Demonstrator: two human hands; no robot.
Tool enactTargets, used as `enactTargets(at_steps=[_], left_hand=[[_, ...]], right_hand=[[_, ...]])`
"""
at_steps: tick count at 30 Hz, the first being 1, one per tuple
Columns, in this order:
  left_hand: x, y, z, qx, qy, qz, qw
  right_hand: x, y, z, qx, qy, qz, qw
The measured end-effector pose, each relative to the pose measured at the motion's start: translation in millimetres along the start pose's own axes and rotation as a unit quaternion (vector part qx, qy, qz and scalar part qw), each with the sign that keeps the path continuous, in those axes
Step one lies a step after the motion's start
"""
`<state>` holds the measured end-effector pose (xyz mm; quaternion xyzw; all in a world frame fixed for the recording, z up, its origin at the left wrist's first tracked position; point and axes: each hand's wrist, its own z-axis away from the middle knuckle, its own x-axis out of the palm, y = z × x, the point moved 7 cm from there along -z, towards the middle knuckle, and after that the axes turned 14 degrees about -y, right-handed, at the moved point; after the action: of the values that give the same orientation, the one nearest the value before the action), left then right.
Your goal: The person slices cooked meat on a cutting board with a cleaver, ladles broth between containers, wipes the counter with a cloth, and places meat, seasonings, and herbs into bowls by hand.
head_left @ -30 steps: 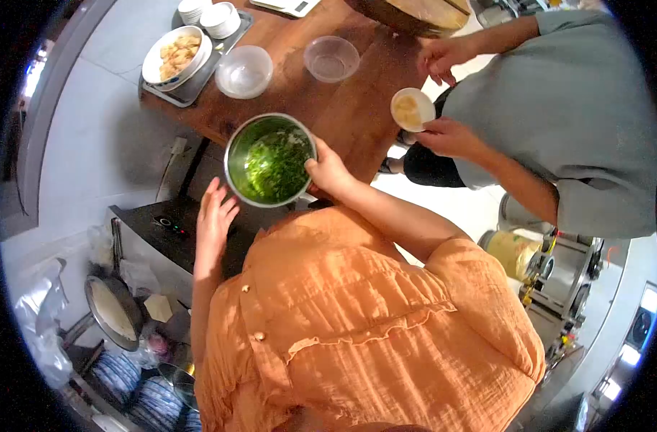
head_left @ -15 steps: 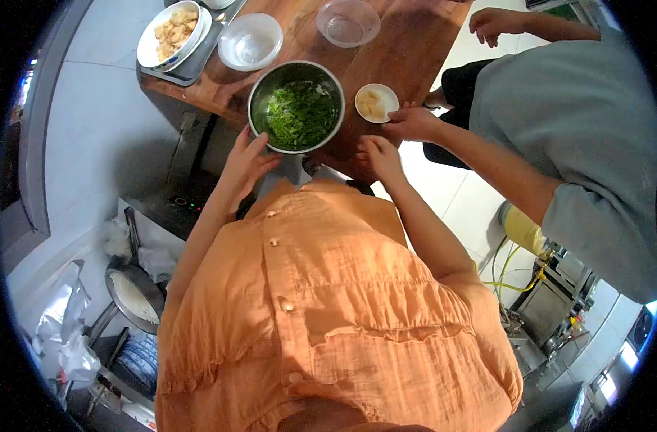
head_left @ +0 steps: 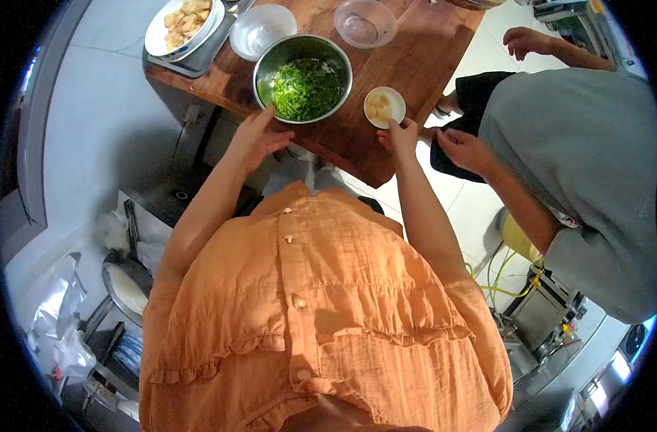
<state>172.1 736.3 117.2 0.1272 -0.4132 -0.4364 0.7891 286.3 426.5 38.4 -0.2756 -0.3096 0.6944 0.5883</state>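
Observation:
A steel bowl (head_left: 259,86) of chopped green leaves (head_left: 303,90) stands near the front edge of the wooden table. Beside its near left rim is my left hand (head_left: 255,140), fingers apart, with the thumb and forefinger side close to the metal; whether it touches I cannot tell. To the right of the bowl, my right hand (head_left: 402,138) pinches the near rim of a small white dish (head_left: 397,97). Pale yellow pieces (head_left: 377,106) lie in that dish.
Two clear plastic bowls (head_left: 236,34) (head_left: 365,42) sit behind the steel bowl on the table (head_left: 328,147). A grey tray (head_left: 195,68) carries a white bowl of golden chunks (head_left: 187,25). A co-worker in grey (head_left: 566,129) stands at right. A pan (head_left: 112,263) is at lower left.
The co-worker's hand has let go of the small dish and drawn back right. My right hand has moved up and taken the dish's rim. My left hand's fingers stay beside the steel bowl.

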Motion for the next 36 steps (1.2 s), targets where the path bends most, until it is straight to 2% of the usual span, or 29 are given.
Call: enactTargets(at_steps=[1,3,5,9,11,12,15,18,21,22,23,25,26,29,30,33,36], left_hand=[[1,-7,6,-0.03,-0.004,-0.001,1.0],[13,-19,22,-0.071,-0.027,-0.068,0.995],[24,-28,29,-0.093,-0.048,-0.128,0.986],[61,-29,32,-0.076,-0.119,-0.199,0.97],[83,-23,33,-0.047,-0.175,-0.2,0.963],[97,-16,34,-0.027,-0.199,-0.188,0.961],[123,3,29,0.069,-0.189,-0.078,0.976],[149,27,27,0.105,-0.233,0.135,0.957],[142,38,31,0.113,-0.22,0.179,0.952],[136,43,34,0.121,-0.207,0.165,0.957],[130,46,36,0.127,-0.21,0.172,0.954],[116,55,41,0.139,-0.218,0.186,0.948],[110,58,45,0.144,-0.212,0.189,0.948],[112,62,48,0.148,-0.222,0.184,0.946],[109,64,48,0.154,-0.212,0.18,0.948],[99,69,48,0.169,-0.191,0.181,0.95],[83,76,51,0.174,-0.19,0.2,0.945]], right_hand=[[-2,0,-8,-0.003,0.02,0.013,1.0],[-26,39,-62,-0.075,0.023,0.108,0.991],[-38,46,-77,-0.13,0.027,0.169,0.977],[-39,-16,-11,-0.191,0.007,0.169,0.967],[-19,-71,50,-0.184,-0.037,0.087,0.978],[-8,-96,77,-0.177,-0.052,0.079,0.98],[21,-141,128,-0.159,-0.103,0.073,0.979],[53,-160,149,-0.175,-0.155,0.091,0.968],[88,-166,156,-0.198,-0.214,0.107,0.951],[97,-170,159,-0.228,-0.207,0.158,0.938],[104,-184,166,-0.318,-0.168,0.258,0.897],[124,-204,185,-0.479,-0.081,0.435,0.758],[130,-200,176,-0.451,-0.122,0.405,0.786],[149,-207,172,-0.461,-0.155,0.461,0.742],[154,-207,167,-0.449,-0.167,0.455,0.751],[164,-212,168,-0.459,-0.186,0.495,0.714],[176,-215,173,-0.457,-0.194,0.483,0.721]])
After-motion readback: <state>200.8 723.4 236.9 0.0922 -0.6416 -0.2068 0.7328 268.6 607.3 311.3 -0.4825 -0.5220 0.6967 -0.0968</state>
